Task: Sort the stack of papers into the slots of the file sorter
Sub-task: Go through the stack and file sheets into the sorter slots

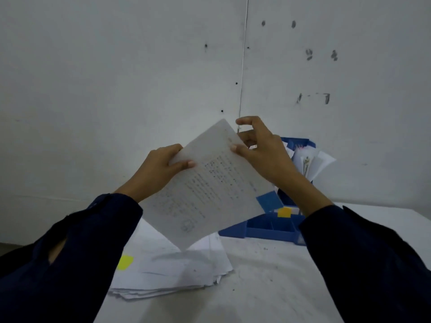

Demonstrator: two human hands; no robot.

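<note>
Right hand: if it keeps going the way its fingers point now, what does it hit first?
The right hand points up and left, its thumb on the printed sheet that the left hand also holds. Past the sheet's top corner, probably only the bare wall, though depth is unclear.

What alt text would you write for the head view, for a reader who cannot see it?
Two hands hold up a printed sheet with a blue tab: the left hand grips its left edge, the right hand its top corner. Below lies a stack of papers on a white table; a blue file sorter stands behind.
</note>
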